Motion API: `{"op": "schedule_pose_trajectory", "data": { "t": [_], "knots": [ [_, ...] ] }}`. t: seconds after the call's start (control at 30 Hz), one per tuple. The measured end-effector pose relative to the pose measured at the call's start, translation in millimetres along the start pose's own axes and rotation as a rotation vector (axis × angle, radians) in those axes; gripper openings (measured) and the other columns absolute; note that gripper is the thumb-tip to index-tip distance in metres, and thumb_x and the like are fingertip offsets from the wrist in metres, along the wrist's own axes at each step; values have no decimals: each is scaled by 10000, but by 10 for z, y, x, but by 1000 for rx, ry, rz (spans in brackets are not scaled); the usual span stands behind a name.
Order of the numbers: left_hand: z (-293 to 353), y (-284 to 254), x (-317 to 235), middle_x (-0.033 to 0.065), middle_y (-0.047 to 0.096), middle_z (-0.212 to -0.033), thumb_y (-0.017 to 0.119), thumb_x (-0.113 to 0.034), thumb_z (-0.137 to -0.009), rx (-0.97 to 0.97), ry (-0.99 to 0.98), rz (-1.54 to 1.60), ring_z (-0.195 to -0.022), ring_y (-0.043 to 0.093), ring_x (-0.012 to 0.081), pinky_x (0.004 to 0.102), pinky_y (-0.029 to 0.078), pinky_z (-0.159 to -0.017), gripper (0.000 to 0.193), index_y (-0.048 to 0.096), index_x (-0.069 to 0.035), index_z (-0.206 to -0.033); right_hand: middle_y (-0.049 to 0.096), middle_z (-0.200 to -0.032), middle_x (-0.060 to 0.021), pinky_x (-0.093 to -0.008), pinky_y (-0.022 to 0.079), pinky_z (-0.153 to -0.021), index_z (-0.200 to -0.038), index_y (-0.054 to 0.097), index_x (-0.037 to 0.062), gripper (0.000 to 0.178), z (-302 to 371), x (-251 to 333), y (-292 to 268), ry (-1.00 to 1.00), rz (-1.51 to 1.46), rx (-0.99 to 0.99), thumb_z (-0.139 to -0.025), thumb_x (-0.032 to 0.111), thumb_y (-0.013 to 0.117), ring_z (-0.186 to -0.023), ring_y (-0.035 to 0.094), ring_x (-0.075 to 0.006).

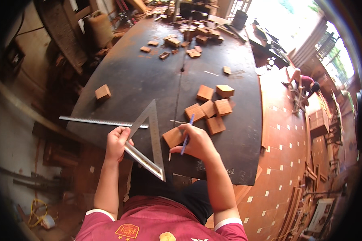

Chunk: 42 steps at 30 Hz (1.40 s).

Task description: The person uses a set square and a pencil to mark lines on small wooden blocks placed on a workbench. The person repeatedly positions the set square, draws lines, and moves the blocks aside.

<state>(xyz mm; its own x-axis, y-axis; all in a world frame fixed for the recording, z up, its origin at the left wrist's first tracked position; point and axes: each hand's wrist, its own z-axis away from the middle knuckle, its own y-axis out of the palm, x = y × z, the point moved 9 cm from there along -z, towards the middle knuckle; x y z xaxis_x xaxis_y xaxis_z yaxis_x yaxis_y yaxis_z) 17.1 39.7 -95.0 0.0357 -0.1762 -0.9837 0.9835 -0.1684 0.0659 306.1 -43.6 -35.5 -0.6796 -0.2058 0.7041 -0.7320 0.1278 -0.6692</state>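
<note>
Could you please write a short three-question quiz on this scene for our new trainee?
1. True or false: the left hand holds the metal triangle.

2. Multiple choice: what colour is the pen in the right hand?
A) Red
B) Blue
C) Yellow

3. Fill in the blank: the straight ruler lies to the ____ of the wooden block at the right hand.

Key: 1. True. 2. B. 3. Left.

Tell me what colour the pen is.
The pen is blue, best seen in the head view.
</note>
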Motion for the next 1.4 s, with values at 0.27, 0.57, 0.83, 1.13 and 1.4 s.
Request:
{"op": "schedule_pose_trajectory", "data": {
  "t": [0.27,0.57,0.83,1.13,1.4],
  "knots": [
    [191,64,-84,46,666,-655,646,-225,-1076,17,-16,-108,-519,556,75,238,410,-502,257,673,-23,-920,710,-975,-105,-434,569,-849,-1363,630,85,862,-26,93,80,-75,88,44,-625,339,997,-917,707,-308],
    [127,176,-78,39,664,-649,652,-223,-1075,34,28,-161,-530,557,69,228,404,-519,255,678,-18,-925,716,-997,-142,-454,575,-832,-1216,612,50,787,-45,5,156,67,197,-14,-643,449,975,-967,712,-355],
    [53,186,-75,31,664,-654,662,-227,-1070,107,53,-176,-520,584,78,234,421,-493,248,685,-20,-935,711,-1005,-141,-454,570,-824,-1144,602,56,756,-57,22,151,22,154,-11,-614,431,990,-968,708,-353],
    [3,192,-6,20,662,-669,671,-222,-1064,145,-13,-182,-552,607,78,232,438,-514,238,691,-18,-942,691,-938,-120,-400,571,-799,-1150,619,56,737,-65,-11,136,44,131,22,-602,348,1017,-868,701,-306],
    [-11,212,-29,11,656,-664,674,-224,-1064,161,-44,-156,-553,598,74,230,430,-522,230,699,-22,-956,702,-984,-117,-444,562,-812,-1168,609,72,724,-72,-28,132,69,81,45,-622,345,998,-937,698,-338]
  ]
}}
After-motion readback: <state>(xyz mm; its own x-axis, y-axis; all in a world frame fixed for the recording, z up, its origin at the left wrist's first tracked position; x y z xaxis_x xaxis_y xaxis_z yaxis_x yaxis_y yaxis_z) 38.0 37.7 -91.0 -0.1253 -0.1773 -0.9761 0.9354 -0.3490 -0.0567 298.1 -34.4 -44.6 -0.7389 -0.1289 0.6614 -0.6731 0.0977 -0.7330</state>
